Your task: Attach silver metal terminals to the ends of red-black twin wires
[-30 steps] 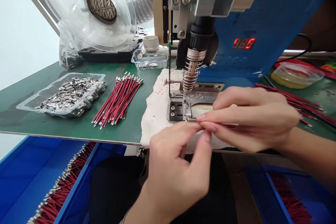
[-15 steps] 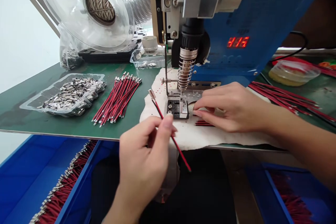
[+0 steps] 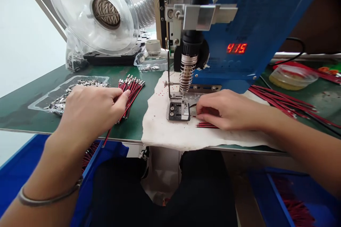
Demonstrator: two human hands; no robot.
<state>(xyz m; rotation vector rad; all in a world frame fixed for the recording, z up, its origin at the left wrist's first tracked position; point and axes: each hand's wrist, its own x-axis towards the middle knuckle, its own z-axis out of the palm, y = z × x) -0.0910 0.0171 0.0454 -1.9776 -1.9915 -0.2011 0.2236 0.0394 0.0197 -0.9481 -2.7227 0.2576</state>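
My left hand point(image 3: 97, 104) is over the finished bundle of red and black wires with metal ends point(image 3: 130, 95) on the green table. Its thumb and fingers are closed, and a red and black wire point(image 3: 107, 137) sticks out below the palm. My right hand point(image 3: 222, 110) rests on the white cloth point(image 3: 165, 134), just right of the soldering machine's small black fixture point(image 3: 178, 111). Thumb and forefinger are pinched around a wire whose tip barely shows; the rest is hidden by the hand. Several bare-ended wires point(image 3: 205, 125) lie beneath it.
Spring-wrapped soldering tip point(image 3: 188, 74) stands above the fixture. A clear tray of metal parts point(image 3: 39, 104) sits left, partly behind my left hand. More wires point(image 3: 282, 101) lie right, near a round plastic tub point(image 3: 293, 76). Blue bins point(image 3: 16, 177) are below the table edge.
My left hand has moved left from in front of the fixture to the bundle, carrying the wire with its metal end. My right hand stays beside the fixture. The view has shifted slightly.
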